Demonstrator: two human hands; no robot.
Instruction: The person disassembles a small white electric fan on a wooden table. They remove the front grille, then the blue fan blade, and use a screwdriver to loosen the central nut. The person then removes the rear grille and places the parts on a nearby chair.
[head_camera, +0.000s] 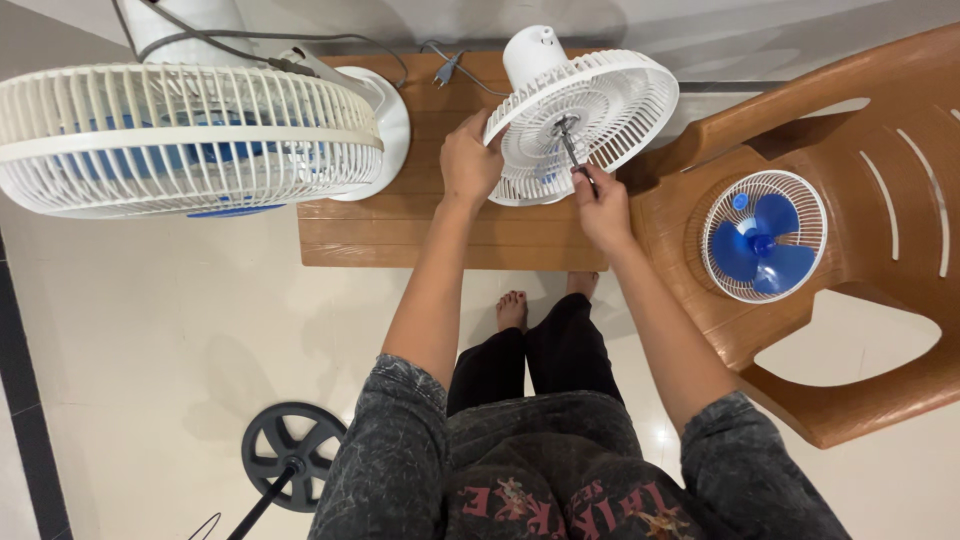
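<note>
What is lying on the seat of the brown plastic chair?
A round white fan guard with a blue blade lies flat on the seat of the brown plastic chair. The seat surface under it is covered, so I cannot see it.

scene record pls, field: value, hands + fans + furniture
left hand: grips rim of small white fan rear grille
right hand: holds a screwdriver, tip at grille centre
support: low brown wooden table
large white fan with blue blades: on the table's left end
front grille with blue blade: lies on brown plastic chair
floor: dark round stand base
</note>
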